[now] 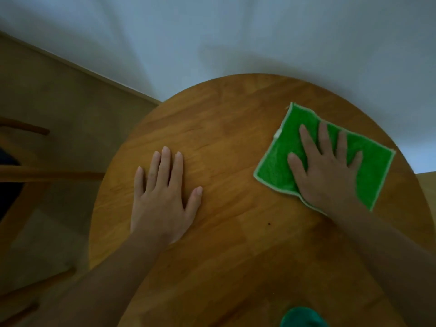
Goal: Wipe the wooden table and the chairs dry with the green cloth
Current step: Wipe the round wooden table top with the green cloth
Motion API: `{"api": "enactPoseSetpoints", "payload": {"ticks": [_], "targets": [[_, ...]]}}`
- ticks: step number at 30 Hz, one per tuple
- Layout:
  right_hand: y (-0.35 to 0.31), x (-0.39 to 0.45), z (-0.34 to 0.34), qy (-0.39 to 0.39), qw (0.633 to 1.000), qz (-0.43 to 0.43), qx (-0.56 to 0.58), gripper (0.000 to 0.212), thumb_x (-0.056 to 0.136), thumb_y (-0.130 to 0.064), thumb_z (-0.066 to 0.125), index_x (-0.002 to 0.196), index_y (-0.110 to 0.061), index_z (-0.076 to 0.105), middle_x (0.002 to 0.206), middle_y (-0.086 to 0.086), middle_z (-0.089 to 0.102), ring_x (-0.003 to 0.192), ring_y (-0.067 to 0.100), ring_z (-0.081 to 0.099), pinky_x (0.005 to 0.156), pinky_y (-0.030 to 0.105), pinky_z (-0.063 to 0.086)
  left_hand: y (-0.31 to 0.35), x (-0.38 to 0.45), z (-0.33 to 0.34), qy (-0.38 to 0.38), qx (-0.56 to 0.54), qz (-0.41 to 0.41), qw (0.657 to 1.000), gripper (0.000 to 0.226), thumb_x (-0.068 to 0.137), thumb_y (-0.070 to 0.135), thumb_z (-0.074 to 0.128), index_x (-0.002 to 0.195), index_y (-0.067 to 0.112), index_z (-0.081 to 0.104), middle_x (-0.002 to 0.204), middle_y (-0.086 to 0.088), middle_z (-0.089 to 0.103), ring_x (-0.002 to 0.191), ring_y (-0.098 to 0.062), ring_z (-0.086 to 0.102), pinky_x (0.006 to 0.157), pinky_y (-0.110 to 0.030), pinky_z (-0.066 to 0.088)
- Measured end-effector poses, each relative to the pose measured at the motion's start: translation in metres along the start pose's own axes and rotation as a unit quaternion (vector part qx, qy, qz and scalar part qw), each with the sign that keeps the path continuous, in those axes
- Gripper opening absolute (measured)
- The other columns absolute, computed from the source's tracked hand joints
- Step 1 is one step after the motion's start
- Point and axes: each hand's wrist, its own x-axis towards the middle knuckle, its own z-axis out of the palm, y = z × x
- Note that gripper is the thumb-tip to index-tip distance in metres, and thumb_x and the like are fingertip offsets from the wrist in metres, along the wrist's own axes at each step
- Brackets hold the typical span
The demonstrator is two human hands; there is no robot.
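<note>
- No brand, label or readable writing on anything in view.
- Left hand (162, 199): flat, palm down on the round honey-coloured wooden table (224, 142), fingers close together, thumb splayed out to the right. Holds nothing; touches bare wood only.
- Right hand (328, 171): flat, palm down, fingers fanned wide, pressing on the square green terry cloth with a pale stitched border (375, 156). Not clenched; the cloth is pinned under the palm and fingers, not gripped.
- The two hands are well apart, left near the table's middle-left, right toward its far-right edge.
- Green cloth: spread open in one layer, lying flat on the tabletop, turned diamond-wise, one corner pointing to the far edge. Near corner hidden under the wrist. Fuzzy pile, bright green, rim off-white.
- Tabletop: visible plank joints and grain, one small dark speck (269, 223) near the middle. Cannot tell wet from dry in this dim light.
- Light wooden chair frame (47, 176) at left, beside the table, blurred.
- Teal rounded object (303, 318) at the bottom edge, cut off; cannot tell what it is.
- White wall (212, 31) behind the table; beige floor (59, 102) at left.
</note>
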Motion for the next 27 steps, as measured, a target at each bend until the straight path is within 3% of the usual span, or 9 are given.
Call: {"api": "enactPoseSetpoints", "payload": {"ticks": [3, 5, 7, 10, 12, 15, 20, 23, 27], "targets": [[-0.043, 0.017, -0.004, -0.013, 1.000, 0.011, 0.000, 0.074, 0.087, -0.071, -0.003, 0.150, -0.035, -0.012, 0.160, 0.003, -0.016, 0.144, 0.041, -0.013, 0.108, 0.071, -0.004, 0.000, 0.001, -0.001, -0.003, 0.004, 0.001, 1.000, 0.075, 0.093, 0.065, 0.011, 0.153, 0.019, 0.007, 0.159, -0.005, 0.002, 0.146, -0.018, -0.007, 0.116, -0.044, 0.001], [-0.071, -0.001, 0.003, -0.005, 0.996, -0.078, -0.035, 0.075, 0.088, -0.070, -0.004, 0.151, -0.031, -0.012, 0.159, 0.006, -0.016, 0.144, 0.042, -0.011, 0.108, 0.071, -0.005, 0.000, 0.001, -0.001, -0.005, 0.001, -0.001, 1.000, 0.074, 0.093, 0.065, 0.009, 0.153, 0.021, 0.005, 0.159, -0.004, -0.001, 0.145, -0.016, -0.009, 0.116, -0.043, -0.001], [-0.083, -0.033, 0.011, -0.009, 0.978, -0.206, -0.040, 0.074, 0.091, -0.069, 0.008, 0.153, -0.030, 0.002, 0.162, 0.006, 0.000, 0.146, 0.041, 0.000, 0.109, 0.072, 0.005, -0.001, 0.001, -0.001, -0.005, -0.003, -0.004, 1.000, 0.073, 0.093, 0.064, 0.009, 0.153, 0.021, 0.007, 0.159, -0.003, 0.000, 0.145, -0.015, -0.009, 0.116, -0.042, 0.000], [-0.056, -0.063, 0.019, -0.030, 0.945, -0.325, -0.037, 0.066, 0.095, -0.065, 0.021, 0.153, -0.035, 0.014, 0.161, -0.001, 0.014, 0.147, 0.033, 0.012, 0.111, 0.064, 0.011, -0.001, 0.001, -0.002, -0.008, -0.004, -0.008, 1.000, 0.073, 0.093, 0.064, 0.009, 0.152, 0.022, 0.009, 0.159, -0.003, 0.004, 0.146, -0.015, -0.005, 0.116, -0.043, 0.004], [-0.025, -0.052, 0.019, -0.015, 0.957, -0.285, -0.045, 0.065, 0.095, -0.066, 0.016, 0.153, -0.039, 0.008, 0.162, -0.002, 0.008, 0.147, 0.030, 0.010, 0.114, 0.059, 0.006, -0.001, 0.002, -0.002, -0.009, -0.004, -0.008, 1.000, 0.073, 0.093, 0.064, 0.010, 0.152, 0.021, 0.009, 0.159, -0.003, 0.003, 0.146, -0.016, -0.005, 0.116, -0.043, 0.003], [0.006, -0.009, 0.009, 0.014, 0.995, -0.097, -0.037, 0.068, 0.090, -0.070, -0.001, 0.151, -0.040, -0.006, 0.161, -0.005, -0.009, 0.147, 0.027, -0.005, 0.113, 0.060, 0.001, 0.000, 0.001, -0.003, -0.010, -0.003, -0.006, 1.000, 0.073, 0.093, 0.062, 0.011, 0.152, 0.019, 0.010, 0.159, -0.004, 0.004, 0.146, -0.017, -0.004, 0.116, -0.044, 0.002], [-0.026, 0.065, -0.007, 0.035, 0.997, 0.059, 0.041, 0.071, 0.087, -0.070, 0.001, 0.151, -0.038, -0.005, 0.162, 0.000, -0.008, 0.146, 0.039, -0.008, 0.108, 0.072, -0.002, 0.001, 0.000, -0.004, -0.014, -0.009, -0.009, 1.000, 0.072, 0.094, 0.061, 0.012, 0.152, 0.018, 0.011, 0.159, -0.004, 0.004, 0.146, -0.017, -0.004, 0.116, -0.045, 0.004], [-0.077, 0.078, -0.009, 0.041, 0.997, 0.041, 0.042, 0.075, 0.087, -0.070, 0.000, 0.152, -0.033, -0.006, 0.162, 0.005, -0.010, 0.144, 0.044, -0.009, 0.106, 0.073, -0.005, 0.001, 0.001, -0.004, -0.020, -0.014, -0.009, 1.000, 0.071, 0.093, 0.061, 0.010, 0.152, 0.021, 0.006, 0.159, -0.002, -0.002, 0.145, -0.015, -0.009, 0.117, -0.044, 0.001], [-0.142, 0.043, 0.004, 0.051, 0.991, -0.122, -0.012, 0.071, 0.089, -0.066, -0.001, 0.152, -0.033, -0.003, 0.161, 0.002, -0.010, 0.145, 0.041, -0.009, 0.107, 0.070, -0.006, 0.001, 0.000, -0.005, -0.016, -0.033, -0.012, 0.999, 0.068, 0.094, 0.056, 0.011, 0.152, 0.021, 0.005, 0.158, 0.003, -0.005, 0.144, -0.010, -0.013, 0.116, -0.039, -0.004]]}}
